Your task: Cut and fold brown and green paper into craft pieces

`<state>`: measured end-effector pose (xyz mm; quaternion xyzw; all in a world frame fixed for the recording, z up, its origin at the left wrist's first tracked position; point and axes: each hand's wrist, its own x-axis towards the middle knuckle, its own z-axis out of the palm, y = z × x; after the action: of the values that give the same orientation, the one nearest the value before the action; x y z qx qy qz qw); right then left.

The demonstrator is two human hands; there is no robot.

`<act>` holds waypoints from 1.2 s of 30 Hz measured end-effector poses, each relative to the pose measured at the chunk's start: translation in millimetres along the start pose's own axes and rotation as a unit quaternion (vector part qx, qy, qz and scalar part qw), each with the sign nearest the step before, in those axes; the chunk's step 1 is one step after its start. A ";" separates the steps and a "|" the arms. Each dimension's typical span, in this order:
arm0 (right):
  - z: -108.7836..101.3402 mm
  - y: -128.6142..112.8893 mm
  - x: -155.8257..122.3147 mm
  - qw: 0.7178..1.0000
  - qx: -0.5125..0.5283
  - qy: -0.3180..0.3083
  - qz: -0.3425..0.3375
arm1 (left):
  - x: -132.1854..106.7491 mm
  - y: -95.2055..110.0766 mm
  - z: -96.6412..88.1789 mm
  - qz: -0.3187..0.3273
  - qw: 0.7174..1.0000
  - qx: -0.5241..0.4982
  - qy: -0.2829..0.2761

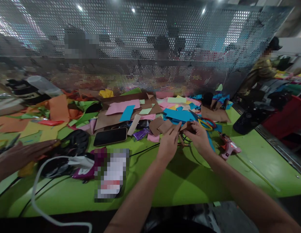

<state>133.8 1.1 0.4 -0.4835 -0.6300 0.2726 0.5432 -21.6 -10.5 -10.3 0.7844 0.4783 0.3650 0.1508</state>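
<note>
Over the green table, my right hand [198, 135] pinches a small folded brown piece [186, 125] of felt-like or paper-like sheet. The fingers of my left hand [169, 142] are pressed together at the near left edge of the same piece, partly hiding it. Flat brown cut pieces [165, 127] lie just left of my fingers. Behind my hands are blue sheets [179, 114]. Scissors with yellow and red handles [205, 124] lie just beyond my right hand. A pink glue gun [230, 147] with a small red light rests to its right.
A dark phone [110, 137], a purple packet [141, 133] and a purple tissue pack [87, 168] lie left. Another person's hand [40, 148] reaches in there. A dark tumbler [245, 120] leans at right. A perforated metal panel [140, 42] stands behind coloured scraps; cables cross the table.
</note>
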 end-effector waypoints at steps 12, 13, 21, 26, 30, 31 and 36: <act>-1.1 -5.2 -1.5 0.998 0.040 -0.052 0.019 | -2.6 1.3 3.5 0.000 0.993 0.117 -0.013; -1.5 -5.1 -1.4 0.997 0.042 -0.056 0.016 | -2.9 1.4 3.6 0.001 0.993 0.120 -0.013; -1.3 2.3 1.3 0.996 0.061 -0.041 0.042 | -2.2 7.3 5.2 -0.035 0.996 0.069 -0.042; -6.6 8.8 6.7 0.998 0.058 -0.021 0.032 | 2.3 -1.4 -3.5 -0.108 0.982 -0.151 -0.019; -9.9 12.8 9.7 0.997 0.064 -0.023 0.036 | 4.9 -8.0 -10.6 -0.157 0.959 -0.234 -0.022; -10.2 13.4 10.0 0.997 0.061 -0.022 0.038 | 5.2 -8.6 -11.0 -0.158 0.956 -0.245 -0.025; -10.7 13.3 10.5 0.997 0.056 -0.019 0.046 | 5.9 -5.9 -10.3 -0.154 0.953 -0.257 -0.045</act>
<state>148.7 13.8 -4.0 -0.4756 -0.6013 0.3411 0.5440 -31.1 -3.7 -4.2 0.6514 0.4760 0.4125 0.4230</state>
